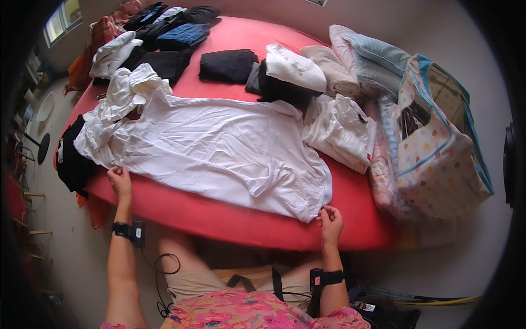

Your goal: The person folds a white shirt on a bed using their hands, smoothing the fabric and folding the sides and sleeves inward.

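A white shirt (219,145) lies spread flat and wrinkled across the red-covered bed (181,208), its length running left to right. My left hand (119,180) pinches the shirt's near edge at the left end. At the near right corner my right hand (330,222) pinches the hem between closed fingers. A crumpled white garment (131,90) lies against the shirt's far left part, and a black garment (74,159) rests on the bed's edge left of my left hand.
Folded dark clothes (227,66) and blue jeans (183,35) lie along the far side. A folded white garment (339,131) sits right of the shirt. Beyond it stand a dotted storage bag (438,159) and pillows (378,55). A cable (159,268) hangs beside my left leg.
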`<control>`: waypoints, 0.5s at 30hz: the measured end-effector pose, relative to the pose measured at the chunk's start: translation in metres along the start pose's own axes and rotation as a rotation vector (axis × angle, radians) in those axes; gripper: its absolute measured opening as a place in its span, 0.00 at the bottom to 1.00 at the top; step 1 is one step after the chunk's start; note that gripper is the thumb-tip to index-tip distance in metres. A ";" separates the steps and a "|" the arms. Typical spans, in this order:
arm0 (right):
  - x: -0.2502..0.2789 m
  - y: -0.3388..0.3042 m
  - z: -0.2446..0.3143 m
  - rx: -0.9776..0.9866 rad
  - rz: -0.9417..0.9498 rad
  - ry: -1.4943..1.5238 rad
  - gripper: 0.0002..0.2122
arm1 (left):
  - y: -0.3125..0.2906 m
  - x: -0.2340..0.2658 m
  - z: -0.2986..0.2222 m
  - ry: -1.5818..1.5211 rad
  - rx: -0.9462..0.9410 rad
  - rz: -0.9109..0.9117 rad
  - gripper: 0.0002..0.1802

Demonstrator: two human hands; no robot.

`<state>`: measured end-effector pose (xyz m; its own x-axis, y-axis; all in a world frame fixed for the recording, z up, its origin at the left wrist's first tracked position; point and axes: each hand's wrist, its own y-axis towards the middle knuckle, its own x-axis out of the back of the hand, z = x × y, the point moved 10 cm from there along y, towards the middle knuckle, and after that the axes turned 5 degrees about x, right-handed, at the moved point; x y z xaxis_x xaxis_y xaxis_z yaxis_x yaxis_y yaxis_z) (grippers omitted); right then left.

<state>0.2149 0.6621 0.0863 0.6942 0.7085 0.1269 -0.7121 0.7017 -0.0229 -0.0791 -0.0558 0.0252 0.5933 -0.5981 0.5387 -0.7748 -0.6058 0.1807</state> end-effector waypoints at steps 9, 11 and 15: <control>-0.005 -0.038 0.006 0.172 -0.036 -0.383 0.24 | -0.059 -0.065 -0.021 -0.426 0.684 0.654 0.22; -0.035 -0.033 0.006 0.213 0.119 -0.667 0.23 | -0.054 -0.076 -0.008 -0.365 0.688 0.709 0.18; -0.031 -0.025 0.000 0.308 0.062 -0.764 0.13 | -0.047 -0.080 0.003 -0.349 0.616 0.650 0.16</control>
<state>0.2109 0.6226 0.0829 0.4685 0.4214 0.7765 -0.8211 0.5320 0.2067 -0.0896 0.0186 -0.0291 0.1966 -0.9766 0.0876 -0.7836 -0.2102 -0.5846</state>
